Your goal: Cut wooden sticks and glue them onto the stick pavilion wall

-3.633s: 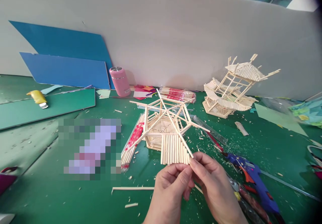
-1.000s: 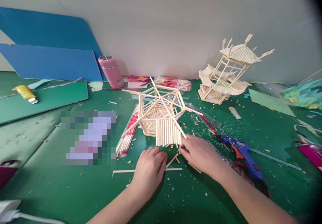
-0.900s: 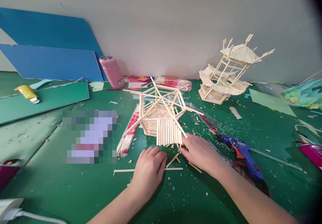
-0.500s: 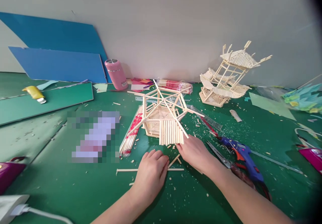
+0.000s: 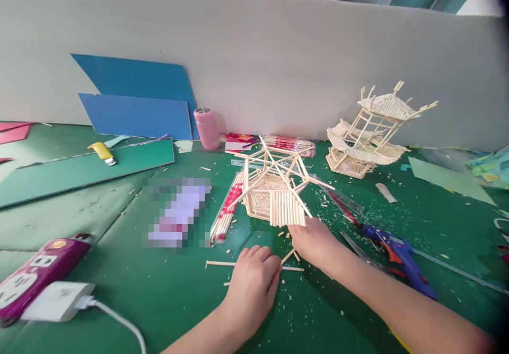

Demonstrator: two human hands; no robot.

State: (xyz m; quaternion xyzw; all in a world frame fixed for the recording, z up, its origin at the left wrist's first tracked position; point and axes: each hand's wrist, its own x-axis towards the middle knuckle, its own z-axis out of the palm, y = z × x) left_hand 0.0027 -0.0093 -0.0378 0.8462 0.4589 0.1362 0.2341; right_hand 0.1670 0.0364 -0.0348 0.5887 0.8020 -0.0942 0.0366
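Note:
My left hand [image 5: 254, 282] rests on the green table with its fingers curled together. A short slanted wooden stick [image 5: 288, 257] pokes out from its fingertips. Beneath that hand lies a longer wooden stick [image 5: 220, 263], its two ends showing on either side. My right hand [image 5: 312, 240] is bent at the lower right corner of a slatted stick panel [image 5: 287, 209]; its fingertips are mostly hidden there, so what they grip is unclear. The panel slopes down from the front of an open-framed pavilion model [image 5: 254, 203] made of wooden sticks.
A taller stick pavilion [image 5: 371, 136] stands back right. Right of my forearm are a blue glue gun [image 5: 401, 253] and scissors [image 5: 353, 246]. Bagged sticks [image 5: 228, 208], a pink flask [image 5: 207, 129], a yellow cutter [image 5: 102, 152] and a purple power strip [image 5: 43, 272] lie around.
The view has tilted up and swung left, showing more of the wall top and the power strip. Both hands and the pavilion model keep nearly the same positions relative to one another.

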